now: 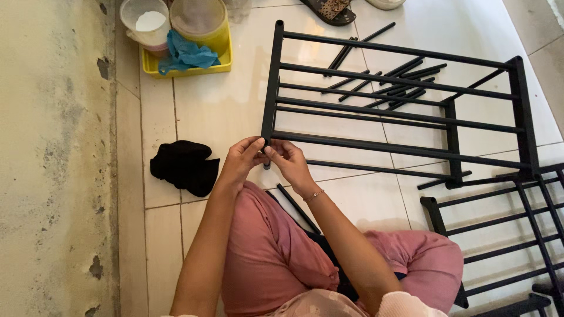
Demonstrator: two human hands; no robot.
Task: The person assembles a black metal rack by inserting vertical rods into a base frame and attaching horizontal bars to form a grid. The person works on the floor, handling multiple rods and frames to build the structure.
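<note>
A black metal rack frame [399,117] with long parallel rods lies flat on the white tiled floor in front of me. My left hand [239,159] and my right hand [288,161] meet at the near left corner of its upright side bar [271,82], fingertips pinching the bar's lower end and a small black piece there. A single loose black rod [296,206] lies on the floor by my right wrist, next to my pink-trousered knees.
Several loose black rods [390,82] lie under the frame's far part. A second black rack section [499,235] sits at the right. A black cloth [183,167] lies left of my hands. A yellow tray [188,69] with plastic tubs and a blue cloth stands by the stained wall [53,164]; a sandal [330,9] lies at the top.
</note>
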